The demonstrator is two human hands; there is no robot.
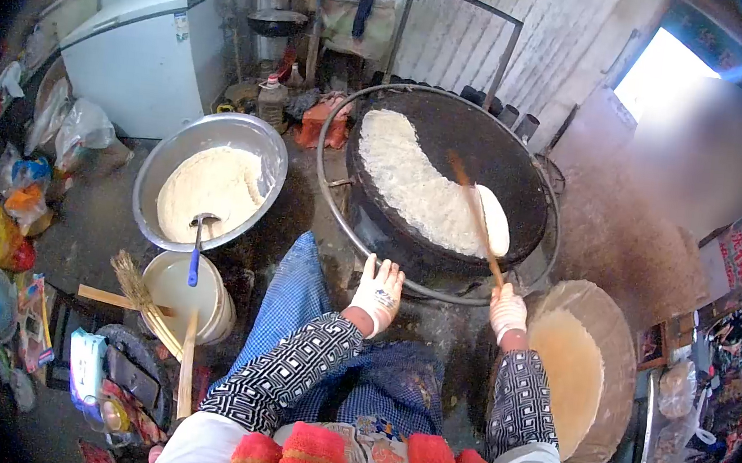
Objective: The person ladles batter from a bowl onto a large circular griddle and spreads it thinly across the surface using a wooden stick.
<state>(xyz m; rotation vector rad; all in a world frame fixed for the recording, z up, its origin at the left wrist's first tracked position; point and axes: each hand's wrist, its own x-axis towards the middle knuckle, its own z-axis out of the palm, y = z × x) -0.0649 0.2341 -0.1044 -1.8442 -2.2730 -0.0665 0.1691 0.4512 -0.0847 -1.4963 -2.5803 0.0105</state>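
My right hand (pixel 508 311), in a white glove, is closed around the handle of a long wooden spreader (pixel 481 216). Its far part, a little blurred, lies across the large round black griddle (pixel 481 135). Pale batter (pixel 412 182) covers a curved band on the griddle's left and front, with a thicker smooth lump (pixel 492 219) just right of the spreader. My left hand (pixel 377 294), also gloved, has its fingers stretched out close to the metal ring (pixel 343 215) around the griddle. Whether it touches the ring I cannot tell. Nothing shows in that hand.
Left of my knees stands a metal basin (pixel 147 194) of batter with a blue-handled ladle (pixel 196 254). Below it are a white bucket (pixel 223 306) and a straw brush (pixel 135 284). To my right, a thin round pancake (pixel 563 378) lies on a wide round tray (pixel 618 375).
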